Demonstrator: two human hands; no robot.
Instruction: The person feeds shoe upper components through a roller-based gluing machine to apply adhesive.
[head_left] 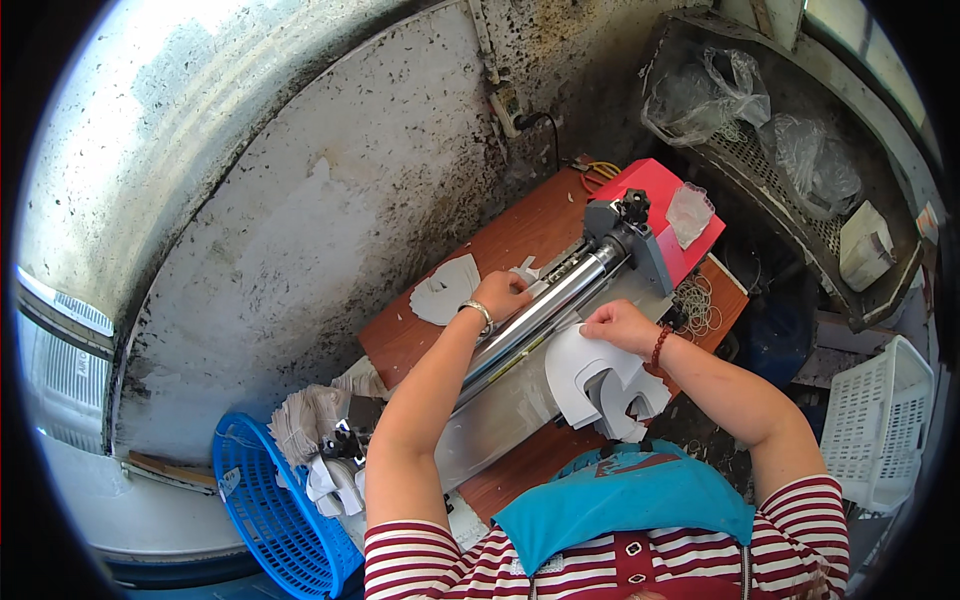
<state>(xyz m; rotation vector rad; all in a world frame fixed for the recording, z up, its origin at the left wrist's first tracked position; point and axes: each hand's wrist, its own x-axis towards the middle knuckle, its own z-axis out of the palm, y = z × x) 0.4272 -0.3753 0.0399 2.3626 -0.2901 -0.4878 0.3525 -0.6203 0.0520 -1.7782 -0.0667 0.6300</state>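
My right hand (622, 328) pinches the upper edge of a curved white cut-out piece (572, 372), in front of the long metal roller (545, 310) of a machine. More white cut-out pieces (642, 395) overlap below it, at the near side of the machine's metal plate (500, 425). Beyond the roller, my left hand (500, 297) has its fingers curled closed. Small white scraps (530, 270) lie by its fingertips; what it holds, if anything, is hidden. A flat white piece with a scalloped edge (446, 290) rests on the brown tabletop behind my left wrist.
A blue basket (285, 520) stands at the lower left beside a stack of pale pieces (308, 425). The machine's red cover (660, 205) is at its far right end, with tangled strings (697, 303) nearby. A white crate (880, 425) stands at right; a stained wall (300, 220) rises behind.
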